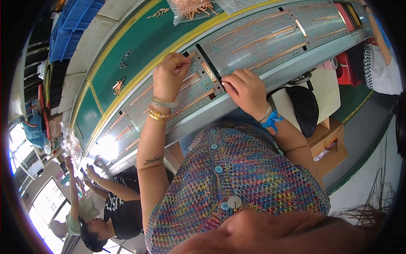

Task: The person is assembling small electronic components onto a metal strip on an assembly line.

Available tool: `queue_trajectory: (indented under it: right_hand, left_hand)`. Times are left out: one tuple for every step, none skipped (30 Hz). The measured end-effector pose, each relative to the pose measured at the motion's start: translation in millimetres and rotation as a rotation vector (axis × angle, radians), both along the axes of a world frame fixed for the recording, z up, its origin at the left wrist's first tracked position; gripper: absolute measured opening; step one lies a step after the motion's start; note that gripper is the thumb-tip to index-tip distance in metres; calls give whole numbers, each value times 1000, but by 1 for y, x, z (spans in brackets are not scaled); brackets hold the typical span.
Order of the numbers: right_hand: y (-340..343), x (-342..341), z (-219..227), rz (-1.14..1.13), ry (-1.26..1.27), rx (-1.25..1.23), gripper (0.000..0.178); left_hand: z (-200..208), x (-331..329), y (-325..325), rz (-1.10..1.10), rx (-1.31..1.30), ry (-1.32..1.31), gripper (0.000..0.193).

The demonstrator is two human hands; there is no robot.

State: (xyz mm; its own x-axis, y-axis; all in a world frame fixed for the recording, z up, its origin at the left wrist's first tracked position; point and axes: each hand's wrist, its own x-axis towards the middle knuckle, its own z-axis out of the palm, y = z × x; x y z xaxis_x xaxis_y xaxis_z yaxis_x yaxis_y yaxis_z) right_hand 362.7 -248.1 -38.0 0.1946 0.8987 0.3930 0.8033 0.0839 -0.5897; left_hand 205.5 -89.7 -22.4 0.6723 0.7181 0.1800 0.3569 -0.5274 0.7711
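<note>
Both my hands are over a long grey metal panel laid with copper-coloured rods and strips. My left hand is closed in a pinch beside the top of a black crosswise strip; a small copper-coloured piece shows by its fingertips, but whether they hold it I cannot make out. Near the strip's lower end, by the panel's near edge, my right hand is also pinched, and its fingertips hide whatever is in them. Between the hands lie short copper strips side by side.
Beyond the panel, a green surface carries small piles of copper pieces and dark pieces. A clear bag of copper pieces lies farther back. Co-workers are at the left, another person at the right. A chair stands nearby.
</note>
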Motion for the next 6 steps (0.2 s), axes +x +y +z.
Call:
queue_trajectory:
  right_hand:
    - [0,0,0,-8,2,-3,11]
    - [0,1,0,-9,-4,7,11]
    - [0,0,0,-8,-9,18,10]
    - [0,0,-1,-12,-7,15,10]
    - [0,0,-2,-9,5,16,10]
    - [0,-1,-2,-7,16,17,10]
  left_hand:
    - [0,1,-1,34,4,49,11]
    - [0,1,-2,69,9,98,11]
    - [1,2,-4,64,6,100,11]
    - [3,2,-6,94,-29,156,11]
    - [4,3,-8,124,-64,213,10]
    - [4,3,-8,138,-65,233,11]
